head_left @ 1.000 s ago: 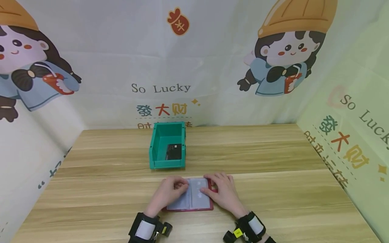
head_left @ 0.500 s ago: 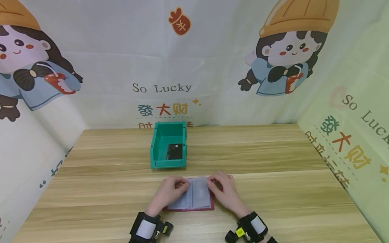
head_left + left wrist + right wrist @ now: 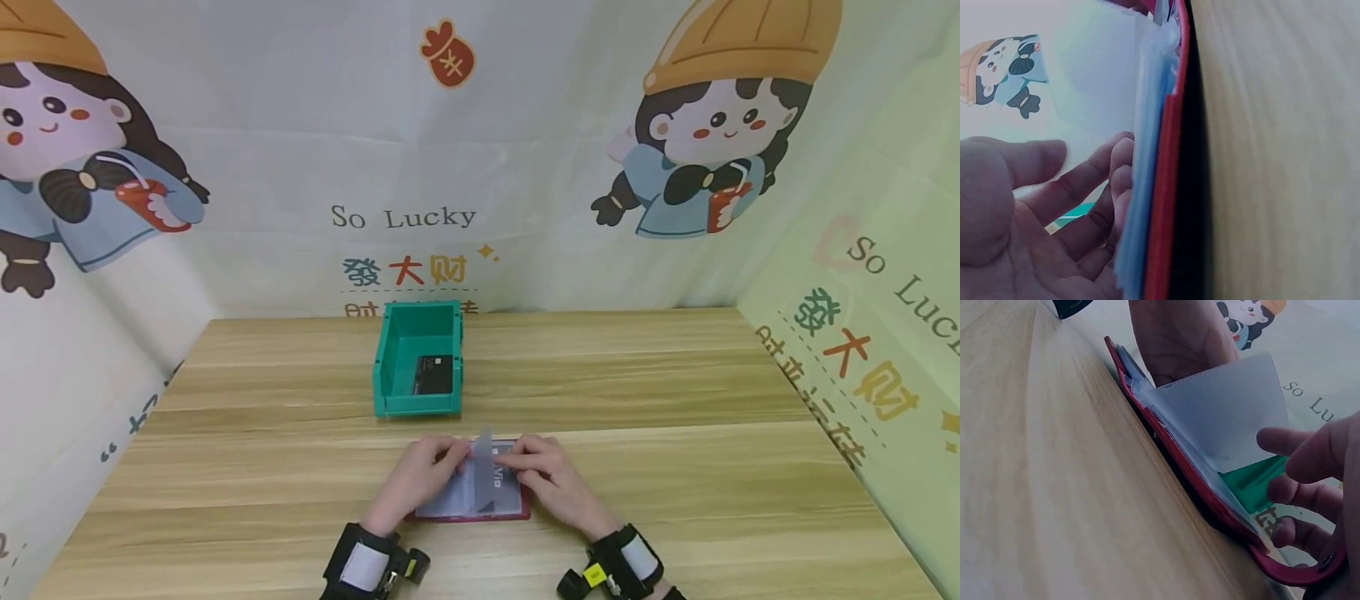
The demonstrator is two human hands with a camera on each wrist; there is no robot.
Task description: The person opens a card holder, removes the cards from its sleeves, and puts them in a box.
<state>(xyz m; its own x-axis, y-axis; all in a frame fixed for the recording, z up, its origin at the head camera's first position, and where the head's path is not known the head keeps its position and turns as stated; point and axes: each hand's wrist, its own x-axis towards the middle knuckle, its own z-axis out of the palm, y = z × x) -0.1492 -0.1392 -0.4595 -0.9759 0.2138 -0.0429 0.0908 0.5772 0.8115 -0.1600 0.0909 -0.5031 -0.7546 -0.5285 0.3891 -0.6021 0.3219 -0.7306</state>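
Note:
A card holder [image 3: 442,506] with a red cover lies spread on the table, its clear plastic sleeves showing. One translucent page [image 3: 483,479] stands nearly upright at the middle; beneath it, the right side shows pale "Vip" lettering [image 3: 498,476]. My left hand [image 3: 429,471] rests on the left sleeves, fingers loosely bent, with the thumb apart in the left wrist view. The right hand [image 3: 551,479] points its index finger at the raised page [image 3: 1222,412], the fingertip at its surface. Its other fingers hover by the right edge, near the red strap [image 3: 1288,574].
Beyond the card holder stands a green bin [image 3: 417,406] with a black card [image 3: 433,375] lying inside. The wooden table [image 3: 637,383] meets printed cloth walls at the back and sides. Each wrist wears a black strap with a small camera [image 3: 573,585].
The right hand has gone from the right page's edge inward, and that page has risen from flat to nearly upright. The left hand has stayed on the left sleeves.

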